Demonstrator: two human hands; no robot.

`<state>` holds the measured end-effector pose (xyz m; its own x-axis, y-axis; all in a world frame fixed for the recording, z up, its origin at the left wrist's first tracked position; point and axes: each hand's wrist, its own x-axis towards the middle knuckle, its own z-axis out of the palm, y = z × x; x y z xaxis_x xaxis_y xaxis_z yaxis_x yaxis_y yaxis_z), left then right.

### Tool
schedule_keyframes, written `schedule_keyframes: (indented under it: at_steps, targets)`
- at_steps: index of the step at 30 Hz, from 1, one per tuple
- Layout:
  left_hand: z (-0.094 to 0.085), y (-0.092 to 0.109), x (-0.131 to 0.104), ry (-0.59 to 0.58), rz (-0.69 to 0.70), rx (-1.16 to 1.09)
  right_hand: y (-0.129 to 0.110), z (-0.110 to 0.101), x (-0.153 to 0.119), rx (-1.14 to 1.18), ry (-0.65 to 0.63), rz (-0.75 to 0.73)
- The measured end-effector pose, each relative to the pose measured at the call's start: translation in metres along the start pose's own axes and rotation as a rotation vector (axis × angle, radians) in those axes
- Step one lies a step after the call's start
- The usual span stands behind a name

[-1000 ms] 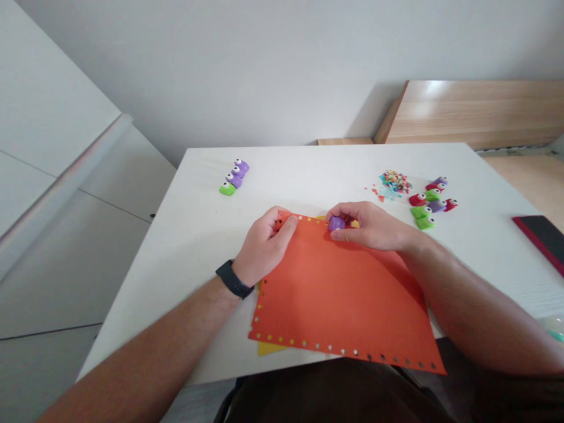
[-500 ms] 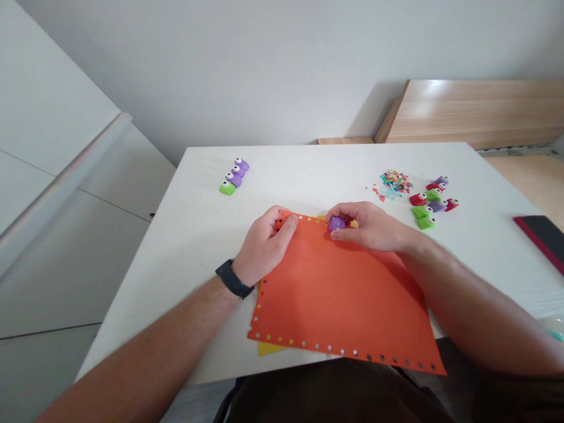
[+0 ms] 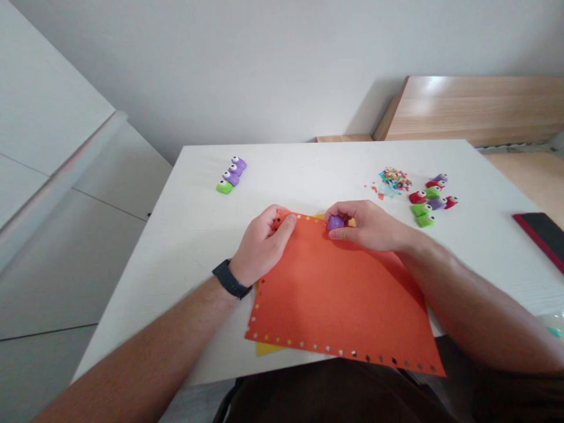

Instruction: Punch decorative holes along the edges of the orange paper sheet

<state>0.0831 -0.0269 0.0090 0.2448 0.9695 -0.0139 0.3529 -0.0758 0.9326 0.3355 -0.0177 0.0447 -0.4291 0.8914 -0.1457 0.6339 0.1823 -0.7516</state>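
Quite a bit is tucked out of sight here. The orange paper sheet has its far right corner hidden behind the right forearm, and most of the yellow sheet is under it, only slivers poking out past the orange one's edges. Left hand pinches the orange sheet's far left corner, thumb on top, fingers mostly out of sight underneath. Right hand is closed around a purple craft punch at the sheet's far edge; fingers cover a lot of it, so I can't tell which way it faces or whether it's pressed down.

The sheet's long axis runs roughly left to right, slightly skewed, its near right corner angled toward the person and sticking out past the table edge. Star-ish cutouts line its near edge, left edge and the visible left stretch of its far edge.

Beyond the sheet to the left: a slanted row of punches, three purple, one green. Beyond it to the right: a confetti heap, then a mixed punch cluster. Farther right, a black-and-red object gets cut off by the frame.
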Motion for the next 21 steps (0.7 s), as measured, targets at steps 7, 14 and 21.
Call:
schedule_keyframes:
  at_steps: [7,14,21]
  targets:
    - [0.0005,0.0,0.0003,0.006,-0.004,-0.025,-0.0004,0.0005,0.0009,-0.025,0.0,-0.009]
    - [0.0003,0.0007,0.0004,0.008,-0.016,-0.033,0.0006,0.0013,0.0007,-0.023,0.025,-0.024]
    - [0.0006,0.0011,0.0007,0.009,-0.018,-0.033,0.0032,0.003,0.0021,-0.05,0.037,-0.041]
